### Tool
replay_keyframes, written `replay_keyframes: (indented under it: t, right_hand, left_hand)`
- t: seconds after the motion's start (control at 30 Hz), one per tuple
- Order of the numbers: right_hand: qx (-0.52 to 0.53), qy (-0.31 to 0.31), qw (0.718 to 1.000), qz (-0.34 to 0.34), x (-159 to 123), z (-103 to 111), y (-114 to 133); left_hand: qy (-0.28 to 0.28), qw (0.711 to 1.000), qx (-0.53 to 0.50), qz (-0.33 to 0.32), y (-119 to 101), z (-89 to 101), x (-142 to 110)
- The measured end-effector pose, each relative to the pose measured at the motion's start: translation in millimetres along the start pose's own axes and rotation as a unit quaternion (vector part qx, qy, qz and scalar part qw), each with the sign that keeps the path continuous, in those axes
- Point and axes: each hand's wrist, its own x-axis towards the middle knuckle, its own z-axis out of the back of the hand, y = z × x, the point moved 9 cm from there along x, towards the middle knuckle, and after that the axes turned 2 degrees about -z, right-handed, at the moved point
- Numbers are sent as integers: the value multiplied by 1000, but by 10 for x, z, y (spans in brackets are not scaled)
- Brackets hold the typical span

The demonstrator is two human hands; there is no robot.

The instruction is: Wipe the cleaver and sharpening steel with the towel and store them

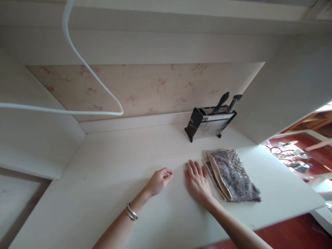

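My two hands were apart, a strip of bare white surface (pixel 116 155) between them. My right hand (pixel 198 181) lay palm down with its fingers stretched out, the little finger close against the folded cloth (pixel 233 176); I couldn't tell whether it touched. My left hand (pixel 159 181) was loosely curled, thumb near the index finger, and I couldn't tell whether the tips met or pinched anything.

The cloth lay just to the right of my right hand, its layered edges facing my fingers. I judged it light, soft and floppy, with a thick, grippy pile, unlikely to slip or break. The best hold seemed to be on those stacked edges, all layers taken together, since one layer pinched alone would probably let the fold fall open.

I counted one cloth, mottled grey and cream. Beyond my right hand stood one black-and-silver knife holder (pixel 214 128), with two dark handles (pixel 221 101) rising from it. One white cable (pixel 77 112) bent through the space beyond and to the left of my left hand, and what looked like two silvery bands (pixel 132 212) circled my left wrist.
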Motion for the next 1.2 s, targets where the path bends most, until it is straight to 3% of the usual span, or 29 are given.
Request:
replay_keyframes:
  t: [0.43, 0.7, 0.8, 0.97, 1.07, 1.2]
  right_hand:
    - [-17, 4, 1000, 7, -9, -27, 65]
    - [-24, 3, 1000, -10, -13, 69, 93]
    - [12, -13, 1000, -23, -48, 164, 312]
    - [96, -26, 995, 31, -59, 227, 1076]
    - [97, -14, 994, 40, -8, 170, 1343]
    - [78, 9, 996, 45, 21, 85, 1421]
  left_hand:
    - [22, 1000, -18, 8, 14, 121, -141]
    - [31, 999, -20, -15, 6, 112, -178]
    - [17, 999, -23, -24, 12, 129, -137]
    - [-32, 998, -38, -40, 42, 234, -159]
    - [-47, 997, -44, -38, 118, 327, -374]
    - [-28, 999, -36, -12, 264, 415, -745]
